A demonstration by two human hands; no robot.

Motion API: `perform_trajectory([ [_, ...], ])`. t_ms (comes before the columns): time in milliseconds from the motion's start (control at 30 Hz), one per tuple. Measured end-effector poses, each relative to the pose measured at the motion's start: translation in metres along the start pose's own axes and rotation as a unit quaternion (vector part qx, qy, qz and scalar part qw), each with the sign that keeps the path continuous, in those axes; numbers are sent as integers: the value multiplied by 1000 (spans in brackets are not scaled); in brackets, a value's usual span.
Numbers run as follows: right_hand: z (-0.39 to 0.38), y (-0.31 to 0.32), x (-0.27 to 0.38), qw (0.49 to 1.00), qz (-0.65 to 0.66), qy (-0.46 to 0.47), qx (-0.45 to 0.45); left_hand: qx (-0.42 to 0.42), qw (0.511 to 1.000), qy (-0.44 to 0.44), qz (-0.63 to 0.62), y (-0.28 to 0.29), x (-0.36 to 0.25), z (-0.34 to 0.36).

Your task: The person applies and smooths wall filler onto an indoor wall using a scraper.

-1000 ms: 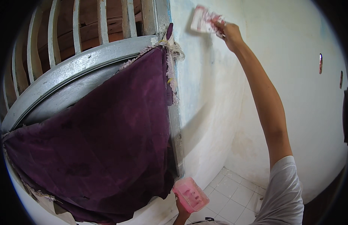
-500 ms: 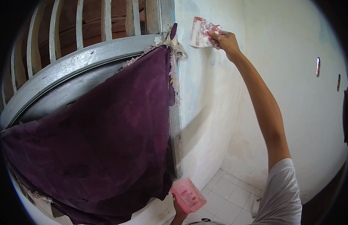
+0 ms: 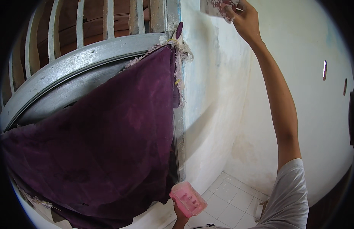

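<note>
High on the white wall [image 3: 219,80], my right hand [image 3: 246,19] is closed round a flat scraper [image 3: 219,7] smeared with white and reddish patches. The scraper's upper part is cut off by the frame's top edge; whether its blade touches the wall I cannot tell. Down low, my left hand [image 3: 180,213] holds a pink plastic tub [image 3: 189,200] with whitish residue and darker pink marks inside. Most of the left fingers are hidden behind the tub.
A dark purple cloth [image 3: 108,129] hangs over a grey window frame [image 3: 89,53] at left, tied at its corner with frayed string [image 3: 181,51]. Vertical bars [image 3: 79,23] stand above. White floor tiles [image 3: 228,202] lie below; a second wall [image 3: 299,95] with narrow slots rises at right.
My right hand has moved the scraper up and slightly right along the wall. The pink tub in my left hand has shifted a little to the left.
</note>
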State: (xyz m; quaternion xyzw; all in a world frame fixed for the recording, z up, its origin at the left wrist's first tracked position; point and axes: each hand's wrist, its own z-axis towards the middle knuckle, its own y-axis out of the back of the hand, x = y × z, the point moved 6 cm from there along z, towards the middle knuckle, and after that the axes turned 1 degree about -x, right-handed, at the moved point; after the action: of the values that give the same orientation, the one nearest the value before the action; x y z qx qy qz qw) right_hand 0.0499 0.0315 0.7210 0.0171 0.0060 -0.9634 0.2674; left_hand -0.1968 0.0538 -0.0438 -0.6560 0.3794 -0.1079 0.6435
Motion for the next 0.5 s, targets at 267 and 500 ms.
perform_trajectory([
  [267, -33, -53, -14, 888, -336, 312, 34, 15, 999, 12, -28, 11, 11, 12],
  [500, -135, -73, -53, 868, -340, 306, 192, 4, 1000, 8, -26, 2, 17, 14],
])
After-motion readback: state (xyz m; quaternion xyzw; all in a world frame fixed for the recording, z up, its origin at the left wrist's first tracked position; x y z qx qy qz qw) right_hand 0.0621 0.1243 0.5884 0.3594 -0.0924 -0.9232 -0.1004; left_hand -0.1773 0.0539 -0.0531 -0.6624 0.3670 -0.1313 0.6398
